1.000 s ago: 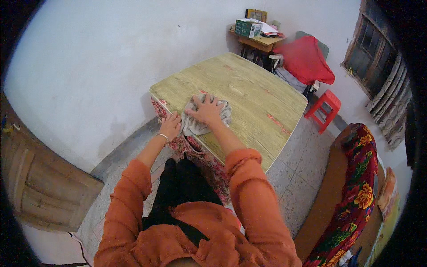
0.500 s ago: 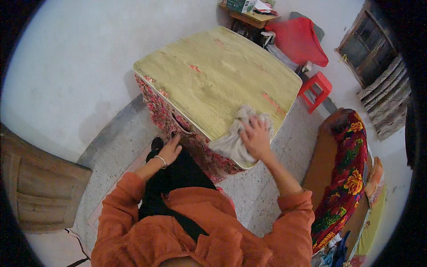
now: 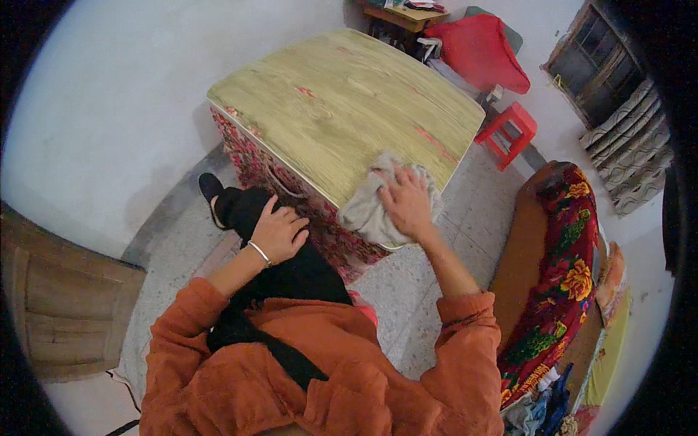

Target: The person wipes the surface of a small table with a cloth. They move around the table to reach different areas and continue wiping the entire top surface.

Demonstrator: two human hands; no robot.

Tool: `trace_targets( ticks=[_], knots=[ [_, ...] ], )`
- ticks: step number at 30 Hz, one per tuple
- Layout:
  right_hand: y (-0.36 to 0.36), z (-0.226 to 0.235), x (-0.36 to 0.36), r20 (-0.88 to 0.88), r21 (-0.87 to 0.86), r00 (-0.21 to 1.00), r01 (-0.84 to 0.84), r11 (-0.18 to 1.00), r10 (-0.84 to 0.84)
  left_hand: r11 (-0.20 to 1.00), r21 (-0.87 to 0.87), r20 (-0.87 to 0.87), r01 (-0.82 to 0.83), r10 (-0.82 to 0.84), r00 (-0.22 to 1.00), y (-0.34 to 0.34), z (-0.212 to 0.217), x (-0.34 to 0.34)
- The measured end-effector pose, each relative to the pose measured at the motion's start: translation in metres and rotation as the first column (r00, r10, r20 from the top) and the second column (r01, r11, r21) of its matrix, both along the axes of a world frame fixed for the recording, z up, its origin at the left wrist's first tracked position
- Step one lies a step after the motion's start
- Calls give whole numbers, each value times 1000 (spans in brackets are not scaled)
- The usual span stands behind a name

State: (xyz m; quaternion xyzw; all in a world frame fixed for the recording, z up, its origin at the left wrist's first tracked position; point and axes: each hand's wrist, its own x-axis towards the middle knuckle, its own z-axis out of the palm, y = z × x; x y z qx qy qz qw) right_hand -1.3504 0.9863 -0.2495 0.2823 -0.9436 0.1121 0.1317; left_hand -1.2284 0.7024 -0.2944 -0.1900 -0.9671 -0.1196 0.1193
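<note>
A crumpled pale grey cloth (image 3: 369,208) lies on the near right corner of a table with a yellow-green wood-patterned top (image 3: 327,109). On top of the cloth, my right hand (image 3: 407,203) rests palm down, its fingers stretched and somewhat spread, pressing it to the surface. My left hand (image 3: 278,234), with a silver bangle at the wrist, lies over my black-trousered knee beside the table. Nothing shows in its loosely extended fingers. Red floral fabric (image 3: 251,149) hangs from the table's edge down its side.
A red plastic stool (image 3: 512,134) stands beyond the table's right side. Behind it are a red-covered item (image 3: 483,54) and a small wooden desk (image 3: 403,18). A sofa with a floral cover (image 3: 567,283) stands to the right, a wooden door (image 3: 69,298) to the left.
My left hand has moved from the table's side onto my raised knee. My left leg has shifted, showing the shoe. The cloth stays under my right hand near the same corner.
</note>
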Motion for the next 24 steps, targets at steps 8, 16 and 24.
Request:
trace_targets(
  ticks=[8,16,24],
  knots=[
    [-17,-10,-121,-225,11,930,299,954,-289,973,-185,549,-137,218,807,-19,-48,-42],
    [7,-2,-32,-12,-14,1000,27,1000,-27,975,-204,701,-90,210,681,-36,-120,-93],
    [86,-18,-210,-152,-7,861,490,872,-485,998,-60,722,29,24,691,-26,-118,-108]
  ],
)
